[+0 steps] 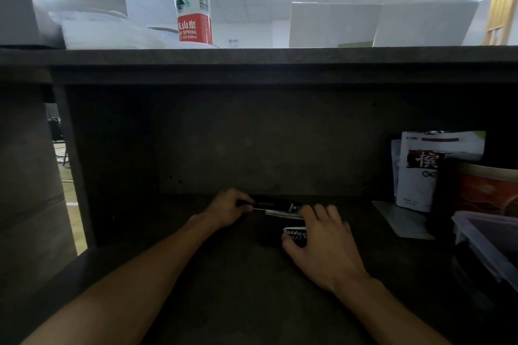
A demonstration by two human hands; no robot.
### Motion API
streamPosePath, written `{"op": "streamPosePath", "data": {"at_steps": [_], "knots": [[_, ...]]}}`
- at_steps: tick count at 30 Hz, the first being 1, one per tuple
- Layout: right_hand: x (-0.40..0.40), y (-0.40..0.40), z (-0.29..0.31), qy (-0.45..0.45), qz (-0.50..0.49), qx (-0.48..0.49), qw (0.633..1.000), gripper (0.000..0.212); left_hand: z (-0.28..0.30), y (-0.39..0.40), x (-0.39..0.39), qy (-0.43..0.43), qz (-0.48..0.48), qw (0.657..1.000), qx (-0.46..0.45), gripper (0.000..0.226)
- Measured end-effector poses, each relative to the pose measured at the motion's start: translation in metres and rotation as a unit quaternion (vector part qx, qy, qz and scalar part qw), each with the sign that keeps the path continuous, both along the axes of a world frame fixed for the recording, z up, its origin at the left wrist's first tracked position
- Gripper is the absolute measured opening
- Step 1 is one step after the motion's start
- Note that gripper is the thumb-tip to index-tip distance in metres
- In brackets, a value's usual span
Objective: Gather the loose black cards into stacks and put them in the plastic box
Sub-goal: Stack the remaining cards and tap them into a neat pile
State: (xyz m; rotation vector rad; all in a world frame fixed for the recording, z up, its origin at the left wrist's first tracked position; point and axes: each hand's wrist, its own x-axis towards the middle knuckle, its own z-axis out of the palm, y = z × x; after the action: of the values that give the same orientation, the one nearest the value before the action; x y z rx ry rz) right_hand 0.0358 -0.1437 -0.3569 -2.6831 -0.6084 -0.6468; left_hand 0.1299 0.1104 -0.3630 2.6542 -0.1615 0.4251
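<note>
Black card stack (280,209) pinched by left hand (228,209) at left end; right hand (322,244) fingers spread, pressing loose card (293,234) on dark desk (224,274); plastic box (487,238) far right.

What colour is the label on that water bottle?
The bottle's label is red below, white above; head view.

I see a stack of black cards (276,207) at the back of the dark desk, pale edges showing along its near side. Just in front of it another black card (294,234) with white script lies flat. At the right edge sits the clear plastic box (487,238), open-topped.
</note>
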Motion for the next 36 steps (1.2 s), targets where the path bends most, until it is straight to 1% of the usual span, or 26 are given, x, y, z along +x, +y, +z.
{"op": "streamPosePath", "data": {"at_steps": [2,4,6,7,9,11,12,13,14,15,16,18,20,21,24,25,26,27,28,29,30,31,32,33,34,36], "knots": [[-0.001,0.000,0.000,-0.001,-0.001,0.000,1.000,0.060,-0.001,-0.002,-0.010,-0.064,-0.004,0.996,0.062,0.022],[-0.003,-0.001,0.001,0.002,-0.001,0.004,1.000,0.060,0.005,-0.006,-0.021,-0.136,0.000,0.982,0.129,0.020],[-0.004,0.000,0.002,-0.003,-0.006,0.006,1.000,0.060,0.016,-0.012,-0.033,-0.199,-0.011,0.968,0.154,0.020],[-0.004,0.000,0.002,-0.007,-0.009,0.010,1.000,0.060,0.024,-0.015,-0.041,-0.209,-0.026,0.966,0.151,0.019],[-0.005,0.000,0.001,-0.012,-0.012,0.029,0.999,0.062,0.036,-0.020,-0.056,-0.171,-0.071,0.974,0.127,0.018],[-0.004,0.000,0.000,-0.005,-0.014,0.046,0.999,0.076,0.043,-0.027,-0.067,-0.091,-0.115,0.987,0.069,0.018],[-0.004,0.000,-0.001,0.003,-0.013,0.048,0.999,0.084,0.045,-0.032,-0.071,-0.043,-0.124,0.991,0.009,0.019],[-0.004,-0.001,-0.001,0.009,-0.010,0.048,0.999,0.089,0.046,-0.037,-0.074,0.011,-0.122,0.990,-0.075,0.021],[-0.005,-0.001,0.000,0.013,-0.006,0.044,0.999,0.088,0.048,-0.043,-0.078,0.065,-0.118,0.975,-0.178,0.023],[-0.005,0.000,0.000,0.007,0.000,0.041,0.999,0.083,0.048,-0.051,-0.080,0.111,-0.110,0.950,-0.270,0.026],[-0.005,-0.001,0.000,-0.003,0.005,0.038,0.999,0.075,0.048,-0.057,-0.081,0.140,-0.099,0.929,-0.327,0.028],[-0.006,-0.001,0.000,-0.013,0.008,0.038,0.999,0.061,0.046,-0.075,-0.082,0.165,-0.072,0.921,-0.345,0.029],[-0.007,-0.001,0.000,-0.004,0.004,0.030,1.000,0.057,0.039,-0.094,-0.081,0.153,-0.049,0.923,-0.350,0.024],[-0.007,-0.001,0.001,-0.001,0.000,0.021,1.000,0.056,0.037,-0.101,-0.081,0.151,-0.041,0.918,-0.365,0.023],[-0.005,-0.001,0.001,-0.002,-0.008,0.001,1.000,0.056,0.036,-0.098,-0.075,0.181,-0.039,0.874,-0.450,0.024],[-0.005,-0.001,0.001,-0.002,-0.010,-0.004,1.000,0.057,0.038,-0.092,-0.070,0.176,-0.030,0.872,-0.456,0.024],[-0.004,-0.001,0.000,0.000,-0.012,-0.007,1.000,0.058,0.038,-0.084,-0.060,0.147,-0.008,0.894,-0.424,0.022],[-0.004,-0.001,0.000,0.002,-0.014,-0.010,1.000,0.059,0.036,-0.074,-0.048,0.101,0.017,0.930,-0.352,0.019],[-0.004,-0.001,0.000,0.002,-0.016,-0.011,1.000,0.060,0.034,-0.063,-0.037,0.067,0.038,0.963,-0.257,0.018],[-0.003,-0.001,-0.001,0.002,-0.018,-0.013,1.000,0.060,0.032,-0.053,-0.026,0.060,0.052,0.982,-0.169,0.026],[-0.003,-0.001,-0.001,0.001,-0.019,-0.013,1.000,0.061,0.030,-0.044,-0.019,0.072,0.051,0.991,-0.096,0.040],[-0.002,-0.001,-0.002,0.000,-0.019,-0.012,1.000,0.061,0.027,-0.035,-0.012,0.093,0.038,0.994,-0.048,0.051],[-0.001,-0.001,-0.002,-0.002,-0.019,-0.010,1.000,0.061,0.027,-0.028,-0.009,0.118,0.028,0.992,-0.024,0.054],[-0.001,-0.001,-0.002,-0.003,-0.019,-0.010,1.000,0.060,0.026,-0.023,-0.007,0.130,0.018,0.991,-0.004,0.051],[-0.001,0.000,-0.002,-0.005,-0.018,-0.008,1.000,0.060,0.025,-0.020,-0.008,0.120,0.017,0.992,0.032,0.045],[-0.001,0.000,-0.001,-0.004,-0.015,-0.007,1.000,0.059,0.019,-0.018,-0.009,0.057,0.024,0.992,0.112,0.033]]}}
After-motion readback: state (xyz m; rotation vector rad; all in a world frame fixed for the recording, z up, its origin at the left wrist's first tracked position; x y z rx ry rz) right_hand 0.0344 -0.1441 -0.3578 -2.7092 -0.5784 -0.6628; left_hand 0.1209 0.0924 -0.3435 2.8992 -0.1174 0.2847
